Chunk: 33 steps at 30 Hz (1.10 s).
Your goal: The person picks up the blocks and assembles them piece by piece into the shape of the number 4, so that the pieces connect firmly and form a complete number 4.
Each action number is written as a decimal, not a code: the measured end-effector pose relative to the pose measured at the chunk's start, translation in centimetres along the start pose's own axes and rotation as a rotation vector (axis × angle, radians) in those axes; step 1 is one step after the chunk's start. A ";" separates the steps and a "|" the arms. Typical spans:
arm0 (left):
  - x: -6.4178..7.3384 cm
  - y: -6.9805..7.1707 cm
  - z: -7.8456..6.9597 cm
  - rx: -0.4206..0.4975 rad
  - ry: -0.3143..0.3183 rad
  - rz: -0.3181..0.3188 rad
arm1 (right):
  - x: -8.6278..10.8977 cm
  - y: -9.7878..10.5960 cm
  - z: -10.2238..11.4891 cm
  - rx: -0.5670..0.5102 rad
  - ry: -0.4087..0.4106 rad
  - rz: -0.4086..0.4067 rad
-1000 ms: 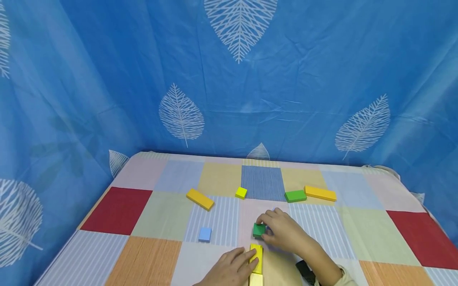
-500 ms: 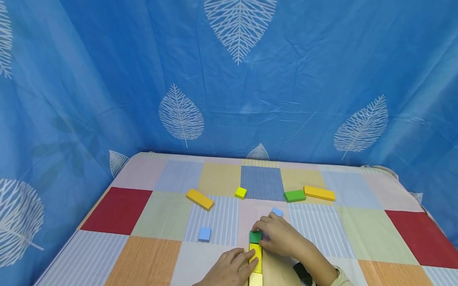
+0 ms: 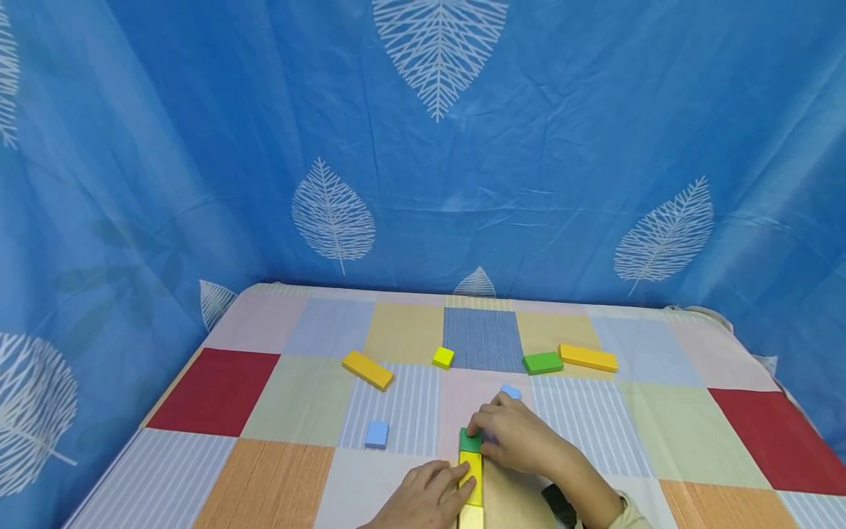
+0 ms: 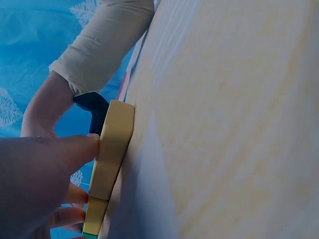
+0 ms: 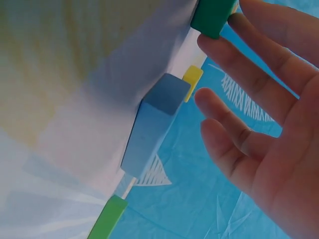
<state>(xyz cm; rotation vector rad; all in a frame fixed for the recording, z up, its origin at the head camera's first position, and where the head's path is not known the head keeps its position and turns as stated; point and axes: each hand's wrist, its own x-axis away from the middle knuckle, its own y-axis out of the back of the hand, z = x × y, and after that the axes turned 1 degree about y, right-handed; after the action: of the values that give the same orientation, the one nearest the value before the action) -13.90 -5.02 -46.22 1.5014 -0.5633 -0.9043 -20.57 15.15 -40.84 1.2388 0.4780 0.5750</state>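
Observation:
A row of blocks lies lengthwise near the front of the cloth: a small green block (image 3: 468, 441) at its far end, a yellow block (image 3: 474, 477) behind it, then a pale yellow block (image 3: 471, 518) cut off by the frame. My left hand (image 3: 423, 496) rests on the yellow block with extended fingers; in the left wrist view its thumb touches the pale yellow block (image 4: 113, 154). With thumb and fingertips my right hand (image 3: 522, 438) pinches the green block, which also shows in the right wrist view (image 5: 214, 17). Just beyond that hand is a blue block (image 3: 511, 391), partly hidden.
Another blue block (image 3: 377, 434) lies left of the row. Farther back are an orange block (image 3: 368, 370), a small yellow block (image 3: 443, 358), a flat green block (image 3: 543, 363) and a long orange block (image 3: 587, 358). A blue curtain (image 3: 410, 206) hangs behind the patchwork cloth (image 3: 284, 470).
My right hand has moved the green block slightly left and nearer, up against the far end of the yellow block. The far blue block has come into view. My left hand stays put.

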 end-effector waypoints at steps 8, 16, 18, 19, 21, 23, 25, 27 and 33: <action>-0.2 -0.3 0.5 0.033 0.019 -0.045 | 0.4 0.5 -0.6 0.001 0.066 -0.004; -0.6 0.0 1.5 0.078 0.025 0.017 | 0.8 0.8 -1.3 -0.057 0.114 0.027; -0.6 0.0 1.8 0.099 0.027 0.042 | 0.9 0.8 -1.3 -0.062 0.112 0.034; -0.6 0.1 1.8 0.114 0.029 0.059 | 0.9 0.7 -1.3 -0.063 0.109 0.039; -0.5 0.0 1.8 0.125 0.033 0.078 | 0.9 0.6 -1.4 -0.067 0.115 0.042; -0.5 0.0 1.9 0.138 0.039 0.084 | 0.9 0.6 -1.6 -0.074 0.128 0.045; -0.4 0.0 1.9 0.152 0.048 0.091 | 0.9 0.6 -1.8 -0.086 0.135 0.055; -0.4 0.0 1.8 0.150 0.048 0.086 | 1.0 0.8 -2.1 -0.096 0.134 0.065; -0.6 -0.2 1.8 0.103 0.041 0.062 | 1.6 1.5 -2.9 -0.034 0.037 0.068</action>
<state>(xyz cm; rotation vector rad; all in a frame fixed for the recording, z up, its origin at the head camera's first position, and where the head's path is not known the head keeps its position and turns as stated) -15.72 -5.58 -46.17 1.5828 -0.6314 -0.8050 -21.41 18.65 -40.22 1.2169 0.4566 0.6627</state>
